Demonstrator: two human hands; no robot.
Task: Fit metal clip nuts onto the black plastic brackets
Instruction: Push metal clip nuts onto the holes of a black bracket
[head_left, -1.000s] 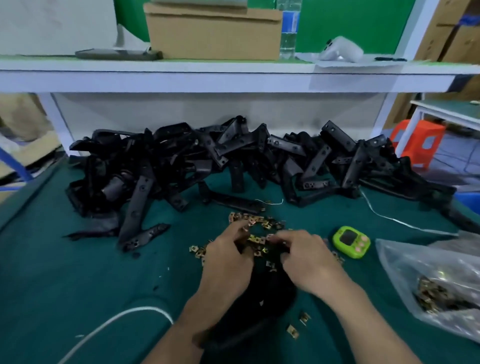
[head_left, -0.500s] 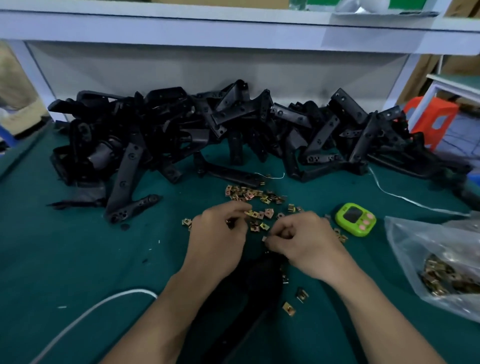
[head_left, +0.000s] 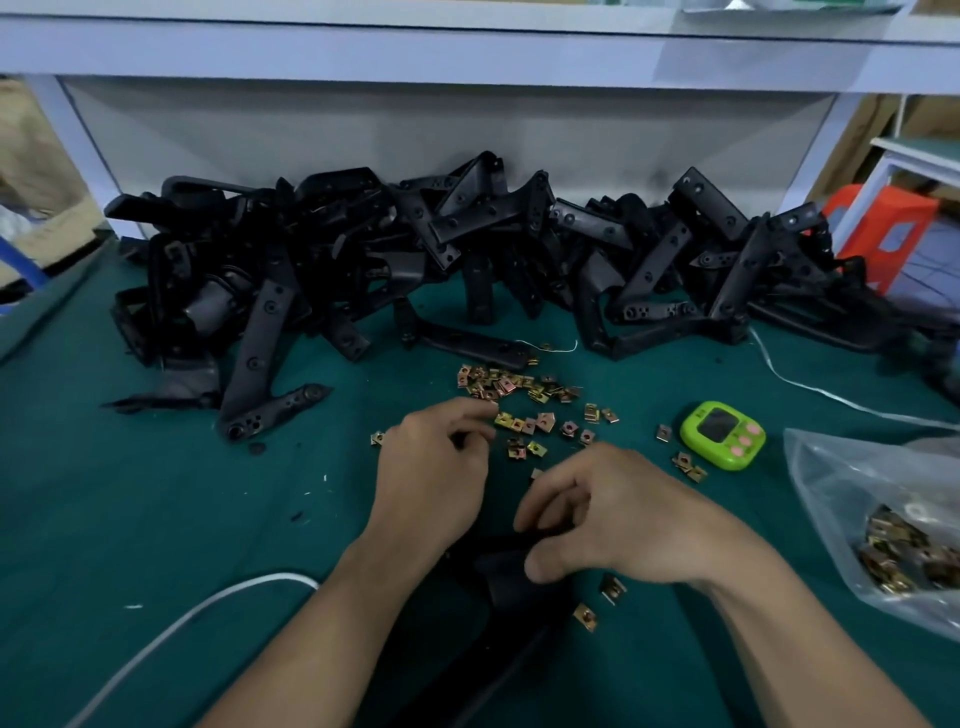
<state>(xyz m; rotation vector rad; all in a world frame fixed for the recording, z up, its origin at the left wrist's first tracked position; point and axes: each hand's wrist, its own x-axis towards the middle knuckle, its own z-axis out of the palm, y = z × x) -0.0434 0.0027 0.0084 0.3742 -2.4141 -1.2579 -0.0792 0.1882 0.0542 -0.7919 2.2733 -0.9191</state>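
One black plastic bracket (head_left: 511, 577) lies on the green mat right in front of me, mostly hidden under my arms. My right hand (head_left: 618, 519) grips its upper end, thumb and curled fingers pinching the plastic. My left hand (head_left: 436, 478) hovers just left of it with fingers curled, its fingertips at the edge of the scattered brass-coloured clip nuts (head_left: 519, 402). Whether those fingers hold a nut is hidden. Two loose clip nuts (head_left: 597, 603) lie beside my right wrist.
A big heap of black brackets (head_left: 467, 260) fills the back of the mat. A green timer (head_left: 723, 434) sits right of the nuts. A clear bag of clip nuts (head_left: 883, 519) lies at the right edge. A white cable (head_left: 171, 629) runs near my left forearm.
My right hand drew back from the nut pile and now grips the bracket's end. My left hand stayed at the pile. The view tilted down.
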